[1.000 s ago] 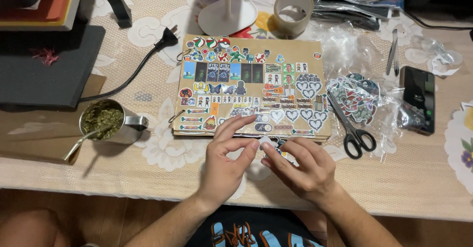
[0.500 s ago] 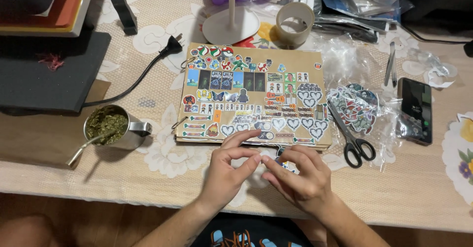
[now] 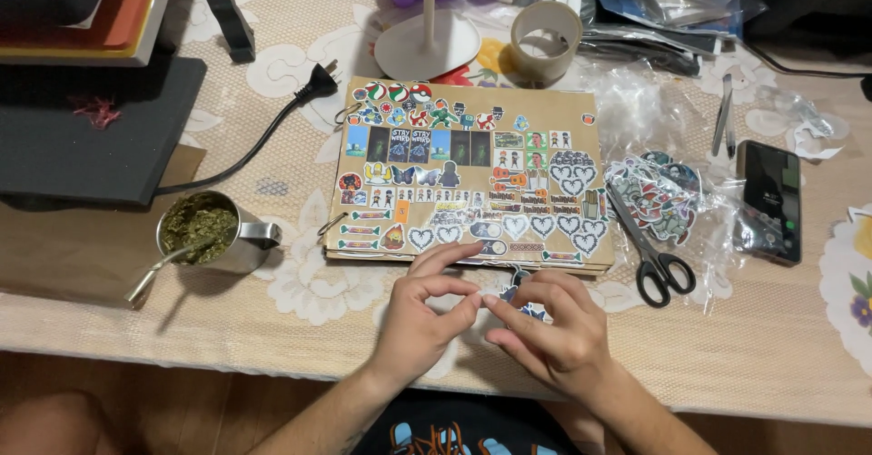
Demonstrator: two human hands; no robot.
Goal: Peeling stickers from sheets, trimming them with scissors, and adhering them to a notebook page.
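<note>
Left hand [image 3: 420, 323]: positioned at the near table edge, thumb and forefinger pinched together, fingertips meeting those of the other hand; middle finger extends onto the lower edge of the sticker board.
Right hand [image 3: 554, 332]: positioned just beside the left hand, fingers curled, thumb and forefinger pinched toward the meeting point of both hands.
Held item: the object between the pinching fingertips is too small to identify.
Small sticker [image 3: 520, 284]: dark blue and white, lies on the tablecloth just behind the right hand, partly hidden by its fingers, directly below the board's near edge.
Sticker board [image 3: 468, 169]: brown cardboard sheet, flat at table centre, covered with rows of small colourful stickers; heart shapes occupy the lower right area.
Scissors [image 3: 649, 246]: black handles, lying just right of the board, blades pointing away from the person.
Sticker bag [image 3: 658, 196]: clear plastic, holds loose stickers, under the scissor blades.
Metal cup [image 3: 204, 232]: left of the board, filled with green herb, metal straw inserted.
Phone [image 3: 770, 201]: dark, far right, flat.
Tape roll [image 3: 545, 37]: beige, behind the board.
Tablecloth [image 3: 300, 291]: beige lace pattern.
</note>
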